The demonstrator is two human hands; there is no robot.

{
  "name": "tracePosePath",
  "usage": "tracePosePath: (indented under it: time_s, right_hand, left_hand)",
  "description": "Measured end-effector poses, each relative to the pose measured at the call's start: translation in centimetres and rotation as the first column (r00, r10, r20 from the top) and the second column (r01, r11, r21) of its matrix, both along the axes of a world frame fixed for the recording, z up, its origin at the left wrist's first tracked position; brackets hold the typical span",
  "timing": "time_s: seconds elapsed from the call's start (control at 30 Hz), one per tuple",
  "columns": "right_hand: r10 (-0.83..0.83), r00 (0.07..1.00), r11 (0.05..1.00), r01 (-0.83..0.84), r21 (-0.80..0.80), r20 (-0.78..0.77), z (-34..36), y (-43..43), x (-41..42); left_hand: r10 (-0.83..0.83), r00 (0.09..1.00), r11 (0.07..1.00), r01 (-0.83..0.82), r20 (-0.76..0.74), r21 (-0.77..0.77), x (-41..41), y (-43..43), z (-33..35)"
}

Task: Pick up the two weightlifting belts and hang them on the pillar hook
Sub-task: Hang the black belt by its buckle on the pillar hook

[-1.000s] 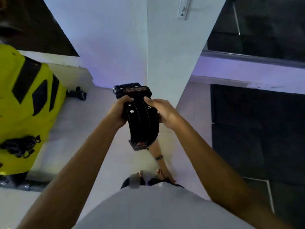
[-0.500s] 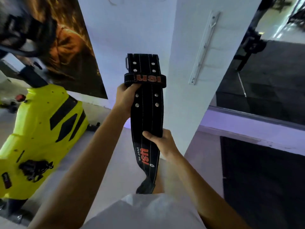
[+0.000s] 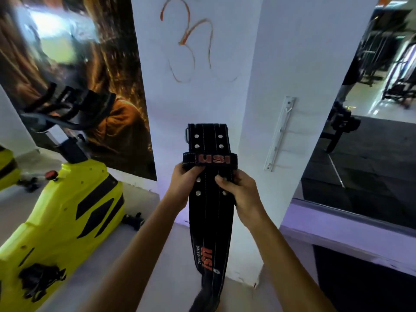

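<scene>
Now both hands, left hand (image 3: 182, 185) & right hand (image 3: 239, 192), grip the black belt (image 3: 210, 212) w/ fingers curled round its edges, just in front of the white pillar (image 3: 281, 64). Hook rail (image 3: 280, 134) sits on the pillar's right face, apart from belt.

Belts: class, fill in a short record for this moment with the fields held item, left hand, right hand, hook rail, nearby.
held item: black belts, upright, red USI lettering
left hand: grips the belts' left edge under the loop
right hand: grips the right edge, fingers on the front
hook rail: white, on the pillar, nothing hung on it
nearby: yellow bike at left
</scene>
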State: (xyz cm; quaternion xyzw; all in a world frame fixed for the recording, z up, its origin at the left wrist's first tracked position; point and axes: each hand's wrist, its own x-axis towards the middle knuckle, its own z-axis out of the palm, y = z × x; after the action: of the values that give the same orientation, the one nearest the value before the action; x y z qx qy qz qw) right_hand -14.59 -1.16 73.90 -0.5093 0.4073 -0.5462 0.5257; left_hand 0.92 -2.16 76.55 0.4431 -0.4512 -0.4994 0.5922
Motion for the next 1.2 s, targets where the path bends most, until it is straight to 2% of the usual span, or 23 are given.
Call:
tracePosePath:
  time_s: [0.1,0.2,0.37,0.5,0.6,0.73,0.9,1.0,1.1,1.2]
  right_hand:
    - [-0.002,1.0,1.0,0.002,-0.002,-0.022,1.1,-0.5,0.1]
    - [-0.02,0.999,1.0,0.02,0.02,0.031,0.7,-0.4,0.5]
    - [-0.118,0.986,0.992,0.113,0.049,0.12,-0.3,-0.5,0.6]
    - [-0.122,0.988,0.992,0.117,0.057,0.094,-0.8,0.1,0.0]
    - [-0.113,0.992,0.993,0.111,0.038,0.054,-1.2,0.9,-0.2]
    - [-0.102,0.994,0.995,0.102,0.005,0.028,-1.3,2.1,-0.3]
    - [-0.088,0.996,0.996,0.088,0.017,-0.018,-2.1,3.6,-0.4]
    - [-0.074,0.997,0.997,0.074,0.007,-0.016,-2.7,4.3,-0.6]
    - [-0.034,0.999,0.999,0.034,0.001,-0.039,-2.3,4.6,-1.3]
    - [0.09,0.995,0.995,-0.088,0.05,-0.047,-2.2,4.9,-2.4]
  left_hand:
    - [-0.026,0.999,0.999,0.025,-0.021,-0.033,0.1,1.0,-0.5]
    - [-0.094,0.995,0.993,0.096,0.03,-0.074,0.0,2.0,-1.7]
    - [-0.136,0.98,0.991,0.137,0.142,0.006,0.0,4.4,-8.0]
    - [-0.156,0.972,0.987,0.146,0.176,0.069,0.1,5.7,-10.8]
    - [-0.176,0.967,0.984,0.169,0.186,0.051,0.2,5.6,-9.9]
    - [-0.133,0.988,0.99,0.136,0.079,-0.03,-0.1,4.9,-6.3]
    - [-0.105,0.994,0.994,0.106,0.022,-0.039,0.0,4.1,-4.4]
    - [-0.193,0.981,0.98,0.192,-0.019,-0.053,0.5,4.0,-4.3]
    - [-0.355,0.933,0.935,0.355,-0.063,-0.019,0.8,4.1,-4.9]
    - [-0.471,0.879,0.882,0.469,-0.071,-0.044,1.0,4.4,-5.6]
